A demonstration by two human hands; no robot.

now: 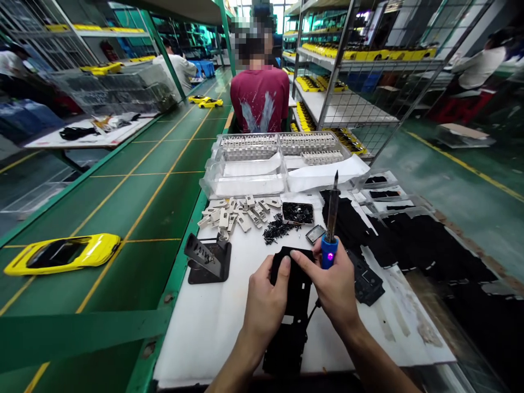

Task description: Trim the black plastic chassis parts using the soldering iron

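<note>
My left hand (268, 295) grips the upper left edge of a flat black part (292, 305), its thumb pressed on the top face. On the other side, my right hand (335, 281) pinches the same part with its thumb and also holds a blue-handled soldering iron (329, 251), tip pointing up and a light glowing on the handle. The black part lies lengthwise toward me over the white table sheet (213, 327). Just beyond are a small framed piece (315, 234), a box of small black pieces (298, 213) and a loose pile of them (279, 229).
An iron stand (208, 259) and beige parts (241, 213) are at the left, with clear trays (249, 169) behind. Black sheets (429, 240) cover the right side. A yellow car body (63, 254) lies on the green conveyor (147, 207). A person (260, 98) sits ahead.
</note>
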